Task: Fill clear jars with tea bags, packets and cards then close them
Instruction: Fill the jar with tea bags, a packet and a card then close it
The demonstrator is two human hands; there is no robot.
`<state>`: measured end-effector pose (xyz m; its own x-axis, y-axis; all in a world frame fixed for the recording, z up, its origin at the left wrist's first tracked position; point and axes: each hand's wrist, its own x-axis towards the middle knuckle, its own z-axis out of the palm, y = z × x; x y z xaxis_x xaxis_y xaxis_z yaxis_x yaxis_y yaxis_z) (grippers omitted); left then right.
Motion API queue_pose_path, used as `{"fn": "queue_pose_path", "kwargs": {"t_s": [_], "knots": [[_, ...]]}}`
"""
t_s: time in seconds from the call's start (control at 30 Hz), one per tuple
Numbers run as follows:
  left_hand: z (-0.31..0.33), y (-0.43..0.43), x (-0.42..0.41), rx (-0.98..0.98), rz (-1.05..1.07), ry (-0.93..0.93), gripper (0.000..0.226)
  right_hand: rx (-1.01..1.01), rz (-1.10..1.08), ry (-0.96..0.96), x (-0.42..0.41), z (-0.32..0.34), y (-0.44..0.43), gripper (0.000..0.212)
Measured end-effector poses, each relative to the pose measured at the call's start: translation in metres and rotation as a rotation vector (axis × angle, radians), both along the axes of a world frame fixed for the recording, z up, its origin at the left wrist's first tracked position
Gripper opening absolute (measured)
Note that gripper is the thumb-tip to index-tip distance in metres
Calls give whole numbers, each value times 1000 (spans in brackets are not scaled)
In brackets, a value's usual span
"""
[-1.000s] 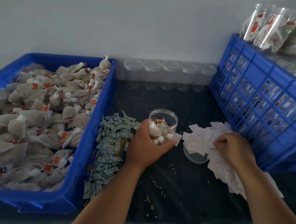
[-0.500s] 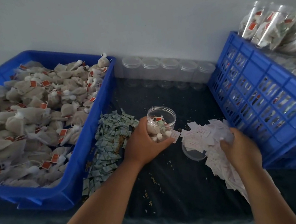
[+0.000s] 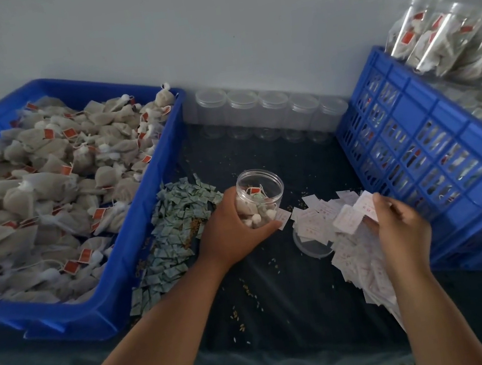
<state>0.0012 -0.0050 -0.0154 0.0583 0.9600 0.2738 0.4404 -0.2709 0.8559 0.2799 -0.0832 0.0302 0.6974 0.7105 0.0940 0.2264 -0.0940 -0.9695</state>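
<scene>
Clear jar (image 3: 261, 193), likely light, slick, gripped low in left hand (image 3: 234, 230); flimsy card (image 3: 363, 204), 3 o'clock, pinched in right hand (image 3: 403, 230)

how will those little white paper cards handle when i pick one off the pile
Probably thin and floppy: the small white paper cards lie flat and overlapping in a loose pile. Likely very light, so one may slide, or several may lift together. The right hand pinches one at its edge, a grip that likely suits them.

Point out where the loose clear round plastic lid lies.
Head view, right of centre: the clear plastic lid lies on the dark cloth, partly under the white paper cards.
</scene>
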Motion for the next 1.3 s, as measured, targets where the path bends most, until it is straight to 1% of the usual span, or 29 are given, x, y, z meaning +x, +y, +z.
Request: {"fn": "queue_pose_path", "kwargs": {"t_s": [0.13, 0.2, 0.23, 0.27, 0.3, 0.37, 0.4, 0.43, 0.53, 0.57, 0.63, 0.7, 0.73, 0.8, 0.83, 0.87, 0.93, 0.97, 1.0, 1.03, 1.07, 1.13, 1.17, 1.2, 1.23, 1.3], "knots": [[-2, 1, 1, 1, 4, -3, 80, 45, -19, 265, -5, 10, 7, 15], [-4, 2, 1, -3, 5, 0, 80, 72, -27, 519, -9, 15, 11, 13], [-4, 3, 1, -2, 6, 3, 80, 99, -8, 648, -13, 18, 13, 13], [-5, 3, 1, 1, 8, 7, 79, 126, 29, 738, -16, 19, 15, 14], [-5, 3, 1, 3, 9, 11, 79, 146, 70, 793, -20, 20, 15, 15], [-6, 4, 2, 5, 7, 16, 78, 150, 141, 807, -31, 23, 17, 18], [-6, 4, 2, 4, 6, 14, 78, 142, 164, 771, -38, 24, 18, 19], [-6, 4, 2, 2, 5, 11, 77, 135, 185, 686, -45, 26, 19, 19], [-5, 3, 2, -6, 1, 7, 75, 99, 275, 256, -64, 35, 28, 19], [-5, 2, 2, -10, -1, -2, 74, 77, 324, 155, -72, 40, 33, 17], [-3, 1, 2, -9, -7, -21, 72, -18, 432, 14, -89, 50, 45, 12], [-1, 0, 2, -1, -21, -30, 71, -159, 550, -121, -104, 56, 61, 9], [0, 0, 2, 0, -25, -33, 71, -223, 581, -208, -111, 58, 68, 10], [0, 0, 2, -4, -26, -36, 71, -304, 557, -375, -118, 59, 81, 28], [1, -1, 2, -5, -24, -33, 71, -297, 511, -421, -119, 60, 84, 36], [1, -1, 1, -4, -21, -25, 71, -254, 462, -429, -117, 61, 83, 38], [3, -2, 1, 2, -12, -14, 70, -146, 389, -394, -106, 60, 77, 31], [4, -2, 1, 5, -9, -15, 69, -134, 379, -415, -97, 58, 71, 28], [4, -2, 1, 9, -10, -19, 68, -173, 399, -471, -86, 53, 65, 27], [5, -3, 1, 14, -13, -24, 68, -266, 453, -540, -73, 46, 57, 29], [5, -3, 1, 22, -16, -28, 67, -407, 530, -602, -60, 36, 48, 38], [5, -3, 1, 41, -20, -33, 67, -683, 664, -728, -42, 14, 28, 82], [5, -3, 0, 44, -20, -31, 68, -735, 698, -787, -37, 3, 20, 98], [5, -3, 0, 40, -22, -25, 68, -728, 701, -823, -34, -6, 14, 107], [4, -3, -1, 32, -23, -20, 69, -687, 675, -839, -32, -13, 9, 109], [5, -4, -1, 19, -21, -9, 70, -562, 596, -837, -27, -21, 5, 108]]}}
